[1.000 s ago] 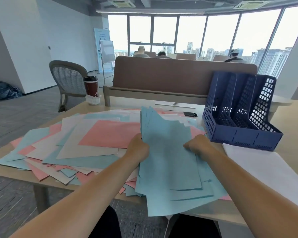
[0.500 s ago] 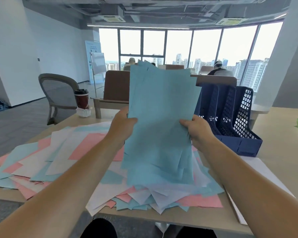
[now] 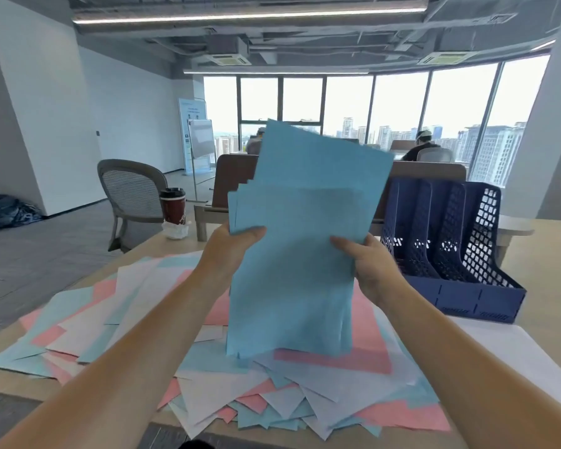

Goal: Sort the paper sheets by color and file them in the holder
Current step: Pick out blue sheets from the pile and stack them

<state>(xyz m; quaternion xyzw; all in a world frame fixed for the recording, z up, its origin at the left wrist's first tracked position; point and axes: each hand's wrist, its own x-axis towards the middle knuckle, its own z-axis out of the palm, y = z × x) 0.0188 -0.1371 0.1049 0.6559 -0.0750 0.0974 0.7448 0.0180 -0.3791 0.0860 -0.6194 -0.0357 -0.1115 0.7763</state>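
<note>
Blue sheet stack (image 3: 305,254) held upright above mixed pink/white/blue pile (image 3: 127,319) at tabletop (image 3: 548,286) near edge. L grip (image 3: 230,251) curled round stack's left edge, R grip (image 3: 370,267) round right edge. Holder (image 3: 450,254) far-right on tabletop; coffee cup (image 3: 173,205) far-left corner.

An open-plan office high above a city. Beyond the left hand (image 3: 230,251) and right hand (image 3: 370,267), a brown desk divider (image 3: 232,176) screens seated people (image 3: 423,147) before tall windows (image 3: 347,98) full of high-rises. Left of the left hand stand a mesh chair (image 3: 132,192), whiteboard (image 3: 201,137) and banner (image 3: 188,121); exposed ducts (image 3: 272,30) run overhead.
</note>
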